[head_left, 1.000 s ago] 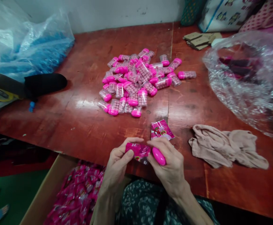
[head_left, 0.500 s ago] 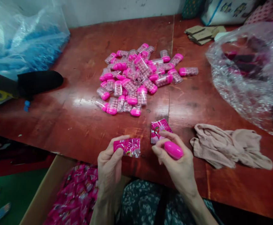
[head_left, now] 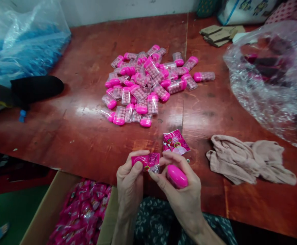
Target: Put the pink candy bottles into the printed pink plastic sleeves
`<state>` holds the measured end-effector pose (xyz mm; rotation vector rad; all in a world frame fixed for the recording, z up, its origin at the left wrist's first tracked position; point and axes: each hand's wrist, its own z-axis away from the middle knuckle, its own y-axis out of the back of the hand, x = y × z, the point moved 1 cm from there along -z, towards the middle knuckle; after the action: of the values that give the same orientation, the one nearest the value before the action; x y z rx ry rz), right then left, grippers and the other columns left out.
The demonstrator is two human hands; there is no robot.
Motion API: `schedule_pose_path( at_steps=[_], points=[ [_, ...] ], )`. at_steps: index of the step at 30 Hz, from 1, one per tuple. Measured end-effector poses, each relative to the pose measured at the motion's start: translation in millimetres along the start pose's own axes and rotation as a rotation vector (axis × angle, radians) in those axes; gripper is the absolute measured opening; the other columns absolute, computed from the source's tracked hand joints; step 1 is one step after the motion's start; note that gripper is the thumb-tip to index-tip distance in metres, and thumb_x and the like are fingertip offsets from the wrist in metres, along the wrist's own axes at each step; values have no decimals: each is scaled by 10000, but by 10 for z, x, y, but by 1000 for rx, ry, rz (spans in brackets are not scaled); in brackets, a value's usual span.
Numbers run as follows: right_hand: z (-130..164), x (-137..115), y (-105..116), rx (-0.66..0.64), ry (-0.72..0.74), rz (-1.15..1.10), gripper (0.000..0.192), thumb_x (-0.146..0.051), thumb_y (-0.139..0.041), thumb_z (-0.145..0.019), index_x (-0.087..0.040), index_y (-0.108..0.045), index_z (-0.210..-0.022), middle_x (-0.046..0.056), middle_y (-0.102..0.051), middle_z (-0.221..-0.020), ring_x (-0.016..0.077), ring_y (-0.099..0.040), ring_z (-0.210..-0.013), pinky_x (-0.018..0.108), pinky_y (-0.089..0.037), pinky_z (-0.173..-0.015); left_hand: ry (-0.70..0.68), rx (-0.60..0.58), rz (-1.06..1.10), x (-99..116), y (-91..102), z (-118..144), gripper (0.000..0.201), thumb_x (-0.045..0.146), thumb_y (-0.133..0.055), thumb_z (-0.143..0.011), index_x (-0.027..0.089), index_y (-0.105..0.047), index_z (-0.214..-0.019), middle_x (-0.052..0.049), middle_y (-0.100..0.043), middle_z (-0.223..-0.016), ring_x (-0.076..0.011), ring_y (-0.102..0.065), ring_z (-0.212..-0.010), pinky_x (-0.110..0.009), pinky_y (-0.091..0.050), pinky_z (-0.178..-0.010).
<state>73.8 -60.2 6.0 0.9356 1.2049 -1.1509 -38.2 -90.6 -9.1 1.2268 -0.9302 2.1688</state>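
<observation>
Between the thumb and fingers of my left hand [head_left: 131, 177] is a small shiny pink printed packet [head_left: 146, 161]. My right hand [head_left: 182, 187] has a bottle with a rounded pink cap [head_left: 177, 176] resting in its palm; the fingers hide the bottle's body. The right thumb and forefinger reach to the packet's right end. Just beyond the right hand, more flat pink packets [head_left: 176, 141] lie on the table. Farther back is a loose pile of clear bottles [head_left: 139, 92] with pink caps and small pale pink balls inside.
An open cardboard box [head_left: 107, 217] of pink packets stands below the table edge at left. On the red-brown table [head_left: 87, 143] are a crumpled beige cloth [head_left: 247, 160], a clear plastic bag [head_left: 270, 88], cardboard pieces [head_left: 219, 35] and a bag of blue items [head_left: 33, 51].
My right hand has moved left with the bottle and now meets the packet's right end. My left hand has shifted slightly right with the packet. The view has turned slightly.
</observation>
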Motion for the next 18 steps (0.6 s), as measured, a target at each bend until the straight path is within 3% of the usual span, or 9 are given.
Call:
schedule_pose_path(
  at_steps=[4,8,11,15,18],
  points=[
    [14,6,-23,-18,-11,-40,361,-133,-666,-749,-271,-569,-1068,-36,-683,-857,103,-639,-725,173,-511,-661,26,-56,42,-73,-2,8,195,244,-645,-735,161,-708,-900,-55,-643,-918,-168,-621,-766,-256,-491,-708],
    [13,117,-91,46,-142,-322,305,-124,-620,-793,-271,-594,-1059,-61,-642,-706,35,-518,-458,148,-438,-469,19,-104,68,-130,14,-1,195,252,-630,-756,157,-709,-906,-49,-652,-825,-161,-618,-731,-259,-486,-703],
    [5,219,-153,87,-249,-544,289,-130,-632,-792,-255,-596,-1050,-73,-615,-636,17,-457,-394,148,-393,-424,40,-84,89,-153,11,4,201,257,-628,-759,162,-712,-914,-48,-653,-796,-152,-612,-699,-246,-483,-652],
    [-33,266,-151,214,-187,-466,286,-137,-672,-767,-252,-626,-1024,-69,-641,-634,19,-470,-402,149,-402,-434,18,-41,102,-170,8,14,180,235,-639,-749,156,-718,-890,-57,-667,-817,-170,-620,-740,-268,-487,-676],
    [-89,259,-112,193,-164,-393,273,-150,-665,-777,-255,-639,-1027,-52,-672,-681,20,-473,-401,158,-413,-436,5,-31,99,-167,30,-5,192,221,-626,-760,162,-712,-921,-70,-683,-828,-204,-628,-809,-315,-488,-738]
  ],
)
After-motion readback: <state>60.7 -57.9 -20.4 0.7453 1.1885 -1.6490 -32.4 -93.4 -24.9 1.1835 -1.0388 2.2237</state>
